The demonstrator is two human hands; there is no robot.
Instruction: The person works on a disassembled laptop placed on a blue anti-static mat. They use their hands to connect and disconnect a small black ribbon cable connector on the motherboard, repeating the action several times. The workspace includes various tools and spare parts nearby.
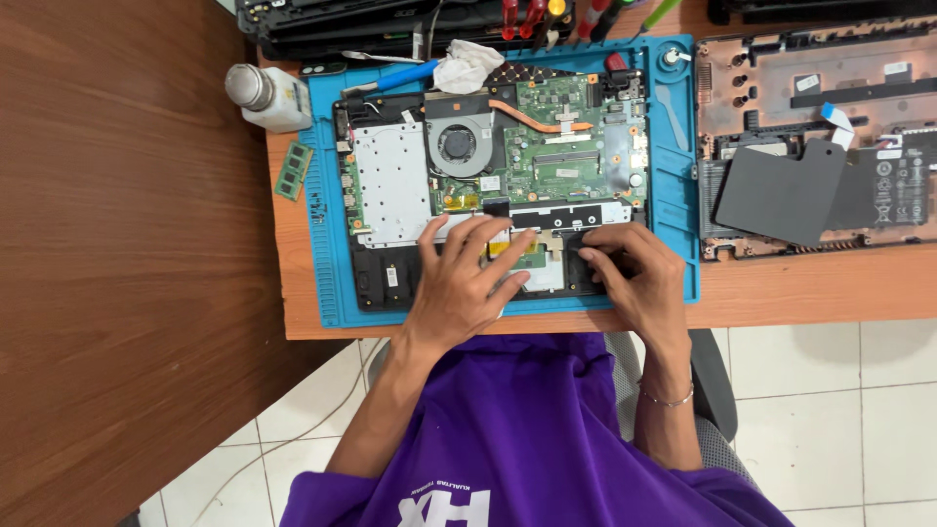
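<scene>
An opened laptop (488,166) lies on a blue work mat (673,195), its green board, round fan (457,144) and silver drive cover exposed. My left hand (468,278) rests on the near edge of the laptop, fingers spread over the black battery strip and a small green part. My right hand (630,273) presses on the right end of the same black strip, fingers bent down onto it. Neither hand lifts anything clear of the laptop.
A white bottle (265,96) and a green memory stick (293,170) sit left of the mat. A removed laptop base cover (810,137) with a dark sheet lies to the right. Screwdrivers (547,18), a crumpled cloth (467,66) and another laptop sit behind.
</scene>
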